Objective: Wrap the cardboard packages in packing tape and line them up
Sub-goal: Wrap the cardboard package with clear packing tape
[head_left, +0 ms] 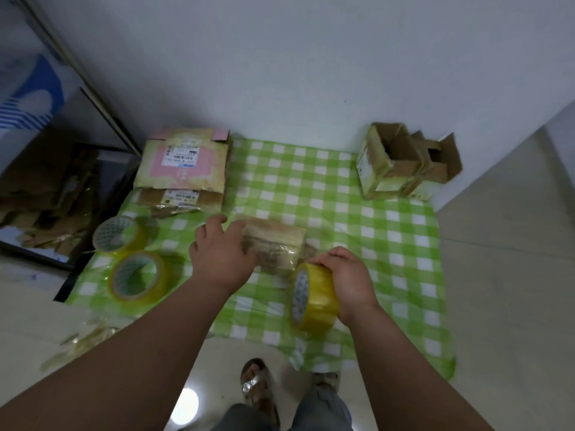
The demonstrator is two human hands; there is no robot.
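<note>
Fingers of the left hand (222, 253) curl over the left end of a small cardboard package (273, 248), a brown block already glossy with wrinkled clear film, lying mid-cloth (389, 244). Right hand (348, 281) grips a yellow tape roll (314, 298) held on edge, touching the package's near right corner. 2 spare rolls (119, 233) (140, 278), shiny rings with printed cores, lie flat at the left on the green-and-white checked plastic cloth. 2 flat taped boxes (183, 163) are stacked behind them; open-flapped boxes (401, 161) stand at the far right corner.
</note>
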